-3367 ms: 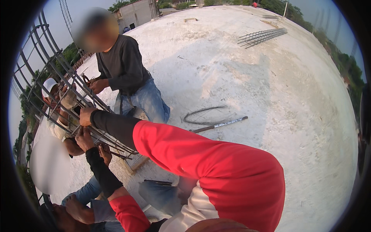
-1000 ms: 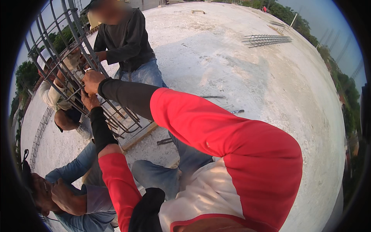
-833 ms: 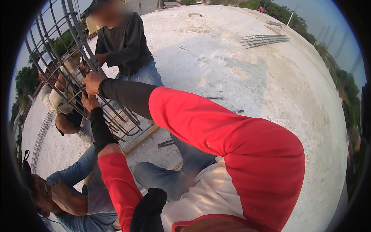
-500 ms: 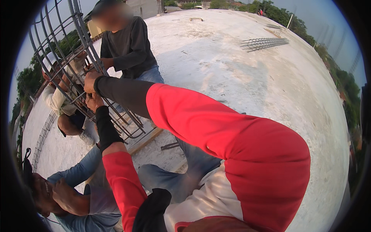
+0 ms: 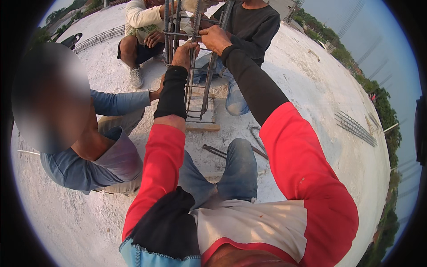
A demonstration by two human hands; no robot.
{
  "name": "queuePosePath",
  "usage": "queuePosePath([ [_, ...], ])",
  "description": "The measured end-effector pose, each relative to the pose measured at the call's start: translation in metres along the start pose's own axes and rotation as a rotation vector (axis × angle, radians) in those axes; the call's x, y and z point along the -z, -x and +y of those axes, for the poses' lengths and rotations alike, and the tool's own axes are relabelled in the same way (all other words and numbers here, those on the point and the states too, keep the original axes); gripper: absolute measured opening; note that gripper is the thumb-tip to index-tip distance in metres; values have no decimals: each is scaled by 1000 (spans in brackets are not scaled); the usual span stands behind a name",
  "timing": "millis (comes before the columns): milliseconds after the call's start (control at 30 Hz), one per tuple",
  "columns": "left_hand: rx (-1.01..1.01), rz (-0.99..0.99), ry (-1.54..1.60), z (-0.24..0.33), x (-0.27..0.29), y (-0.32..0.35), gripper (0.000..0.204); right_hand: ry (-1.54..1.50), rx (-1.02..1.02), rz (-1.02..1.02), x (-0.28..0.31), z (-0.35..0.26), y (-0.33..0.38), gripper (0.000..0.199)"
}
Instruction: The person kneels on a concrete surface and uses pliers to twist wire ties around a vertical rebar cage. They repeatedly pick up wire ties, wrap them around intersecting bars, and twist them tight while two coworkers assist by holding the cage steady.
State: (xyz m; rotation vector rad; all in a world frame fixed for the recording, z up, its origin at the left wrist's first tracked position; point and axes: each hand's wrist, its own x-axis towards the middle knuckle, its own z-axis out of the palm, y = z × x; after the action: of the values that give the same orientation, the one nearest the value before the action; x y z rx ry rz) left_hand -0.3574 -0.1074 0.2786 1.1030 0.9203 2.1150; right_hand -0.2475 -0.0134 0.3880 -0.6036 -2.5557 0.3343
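Note:
An upright rebar cage (image 5: 206,98) of long bars and square ties stands in front of me on a wooden frame (image 5: 202,127). My left hand (image 5: 181,55) is closed round one of its bars, below a tie. Just to the right and a little higher, my right hand (image 5: 216,40) has its fingers pressed together against the cage. Whatever lies between those fingers is too small to make out. Black sleeves cover both forearms, with red sleeves above them.
A co-worker in blue sleeves (image 5: 120,104) sits close on my left. Another in a cream shirt (image 5: 138,20) crouches behind the cage, beside one in a dark shirt (image 5: 253,26). Two dark rods (image 5: 214,151) lie before my knees. A rebar bundle (image 5: 356,129) rests far right.
My view has swung left, so the cage now appears near the top centre. Both hands remain at the cage. The co-worker on the left has lowered a raised hand and now reaches toward the cage.

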Motion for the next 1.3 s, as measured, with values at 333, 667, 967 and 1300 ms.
queuePosePath([
  [333, -85, 28, 153, -1, -3, 3, 29, -64, 70, 41, 0, 4, 1, 46],
  [667, -91, 131, 172, -5, -3, -11, 39, -18, 77, 38, 10, -2, 7, 39],
  [967, 8, -15, 93, -1, 3, -4, 53, 22, 103, 19, 7, 8, 8, 33],
  [1300, -523, 615, -542, -15, -67, 22, 32, 246, 231, -97, -7, 33, -13, 38],
])
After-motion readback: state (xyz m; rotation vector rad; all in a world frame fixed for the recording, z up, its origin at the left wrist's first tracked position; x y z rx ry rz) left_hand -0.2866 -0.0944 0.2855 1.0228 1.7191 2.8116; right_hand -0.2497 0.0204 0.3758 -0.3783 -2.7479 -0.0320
